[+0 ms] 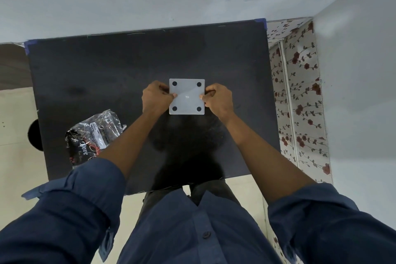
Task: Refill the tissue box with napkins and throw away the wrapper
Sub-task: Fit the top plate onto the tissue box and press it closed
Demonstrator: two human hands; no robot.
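Now both hands, left (pixel 156 97) and right (pixel 218 99), grip tissue box (pixel 186 96) sides; wrapper (pixel 94 137) beside left forearm

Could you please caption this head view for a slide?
Both hands grip the upturned tissue box; wrapper lies left.

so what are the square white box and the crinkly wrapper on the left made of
The square white box, held at its side edges by the left hand and right hand, looks like matte, slightly translucent plastic: smooth face, soft glare, four black round pads at its corners, likely rubber feet. The wrapper looks like thin, clear, glossy plastic film: creases, sharp highlights, dark table showing through.
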